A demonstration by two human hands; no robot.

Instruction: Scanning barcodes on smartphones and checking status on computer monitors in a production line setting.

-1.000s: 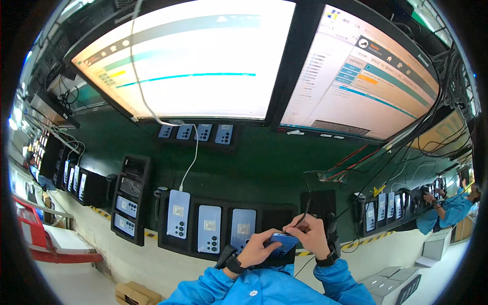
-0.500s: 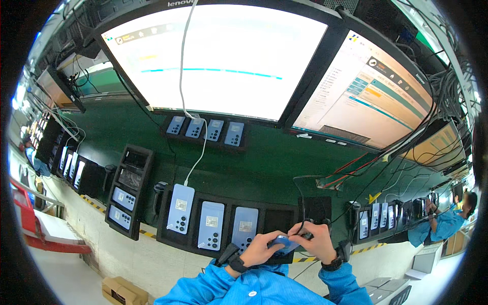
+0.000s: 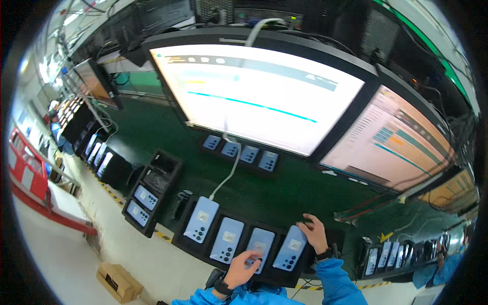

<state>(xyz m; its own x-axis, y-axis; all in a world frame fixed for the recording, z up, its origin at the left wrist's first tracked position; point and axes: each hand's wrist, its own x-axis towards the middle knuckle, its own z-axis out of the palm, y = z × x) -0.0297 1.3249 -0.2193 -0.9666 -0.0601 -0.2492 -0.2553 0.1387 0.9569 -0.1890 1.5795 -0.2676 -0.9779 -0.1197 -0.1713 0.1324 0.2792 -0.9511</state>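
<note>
Four light-blue phones lie camera side up in a black slotted tray in front of me. My left hand is over the lower part of the third phone, fingers apart; whether it touches is hard to tell. By the top corner of the rightmost phone is my right hand, its fingers spread and nothing gripped. A white cable runs down to the top of the leftmost phone. Beside it lies the second phone, with a pale label.
Two monitors stand behind, with a tray of small-looking blue phones below. Left is another black tray holding two phones. More phones stand at the right, by a person in blue. A cardboard box sits on the floor.
The phone that was between my hands now lies in the tray's right slot. My hands have parted, the right one moving up to its top corner. The view has shifted.
</note>
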